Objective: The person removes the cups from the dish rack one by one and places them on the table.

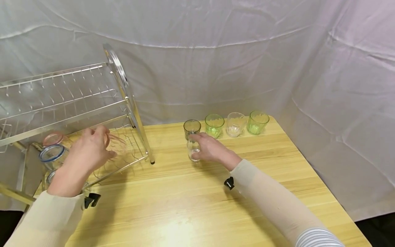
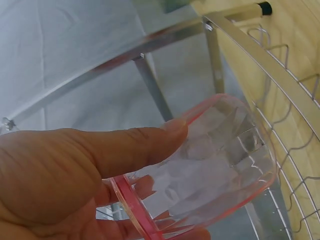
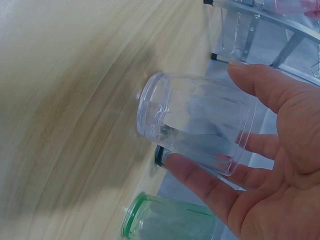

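Observation:
My left hand [image 1: 89,149] holds a clear cup with a pink tint [image 2: 220,160] by its sides, thumb on one side and fingers on the other. That cup is tilted, above the lower tier of the metal dish rack [image 1: 135,113]. On the table, a clear colourless cup [image 3: 200,115] stands with my right hand [image 1: 211,147] around it. The right thumb is at its rim and the fingers curve along the far side. Just behind it is a dark grey cup [image 1: 192,126], partly covered by the hand.
Along the table's back edge stand a green cup [image 1: 214,123], a clear cup [image 1: 236,125] and another green cup [image 1: 258,123]. In the rack's lower left are a pink-rimmed cup [image 1: 53,138] and a blue-rimmed cup [image 1: 53,154]. A grey curtain [image 1: 197,75] hangs behind.

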Demonstrator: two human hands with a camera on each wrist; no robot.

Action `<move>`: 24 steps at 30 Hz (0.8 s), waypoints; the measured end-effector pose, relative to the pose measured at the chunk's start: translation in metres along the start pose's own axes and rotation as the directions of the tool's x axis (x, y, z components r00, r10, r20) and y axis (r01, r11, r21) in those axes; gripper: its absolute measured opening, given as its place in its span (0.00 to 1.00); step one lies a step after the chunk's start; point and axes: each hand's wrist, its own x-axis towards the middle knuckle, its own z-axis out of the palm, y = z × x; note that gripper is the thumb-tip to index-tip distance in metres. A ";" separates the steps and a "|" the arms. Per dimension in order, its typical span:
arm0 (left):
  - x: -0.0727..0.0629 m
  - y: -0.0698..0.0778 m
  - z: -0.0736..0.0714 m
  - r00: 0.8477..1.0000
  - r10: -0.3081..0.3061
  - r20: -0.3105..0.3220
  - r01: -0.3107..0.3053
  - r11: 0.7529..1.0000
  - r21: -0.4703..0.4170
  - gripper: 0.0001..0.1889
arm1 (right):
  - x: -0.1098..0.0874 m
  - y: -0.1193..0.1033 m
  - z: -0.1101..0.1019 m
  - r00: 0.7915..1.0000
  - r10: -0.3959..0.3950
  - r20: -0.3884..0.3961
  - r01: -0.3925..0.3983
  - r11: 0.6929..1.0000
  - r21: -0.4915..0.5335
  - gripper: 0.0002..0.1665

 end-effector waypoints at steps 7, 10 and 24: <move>-0.012 0.010 -0.002 1.000 0.002 0.023 -0.002 1.000 0.002 0.37 | -0.006 0.002 -0.001 0.999 0.008 -0.046 -0.007 1.000 0.017 0.52; -0.017 0.015 -0.003 1.000 0.008 0.028 -0.008 1.000 0.004 0.41 | -0.010 0.001 -0.003 0.998 0.014 -0.062 -0.014 1.000 0.007 0.55; -0.040 0.041 0.006 0.996 0.035 0.078 -0.029 0.997 -0.076 0.41 | -0.028 0.011 -0.001 0.991 -0.010 -0.130 0.014 0.999 0.032 0.56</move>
